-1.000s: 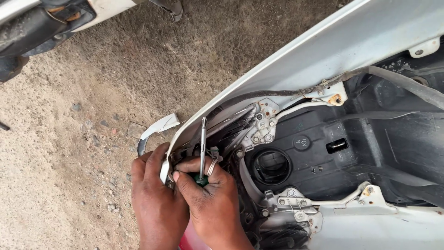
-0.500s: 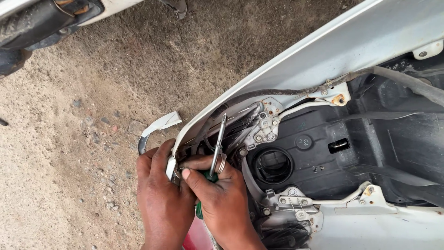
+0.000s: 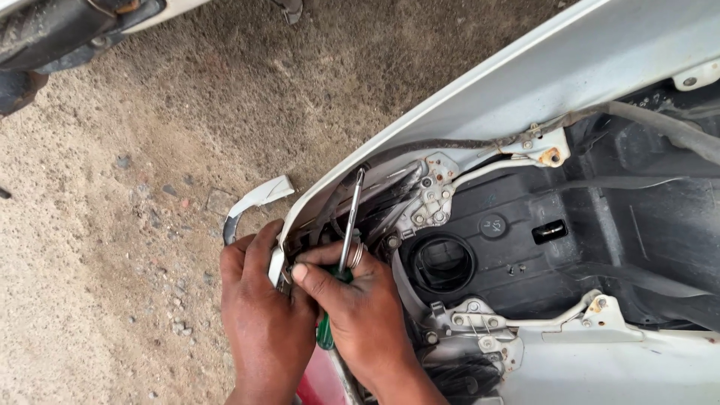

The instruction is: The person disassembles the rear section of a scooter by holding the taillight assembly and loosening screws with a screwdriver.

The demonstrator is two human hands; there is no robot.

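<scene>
two hands work at the lower centre of the frame, side by side and touching. the right hand (image 3: 360, 315) is closed around one screwdriver (image 3: 341, 281) — its green handle sits in the palm, only a strip of green showing below the fingers, and the bare metal shaft rises up and a little to the right, its tip ending near the frame's middle against the dark cables under the body edge. one ring shows on a finger of this hand, just beside the shaft. the left hand (image 3: 262, 315) is curled over the rim of one white body panel (image 3: 540, 82), fingers pressed onto the edge at the panel's lower-left corner; whether it pinches something small there i cannot tell.

the panel runs as a long band from the centre to the upper right. under it lies one black plastic tray (image 3: 600, 247) with one round opening (image 3: 442, 264) just right of the right hand. two pale metal brackets show — one (image 3: 431, 195) above the opening, one (image 3: 480, 330) below it.

one small white curved piece (image 3: 255, 199) lies on the sandy ground (image 3: 112, 225) just above the left hand. one more dark and white vehicle part (image 3: 52, 37) fills the upper-left corner. a patch of red shows between the wrists at the bottom edge.
</scene>
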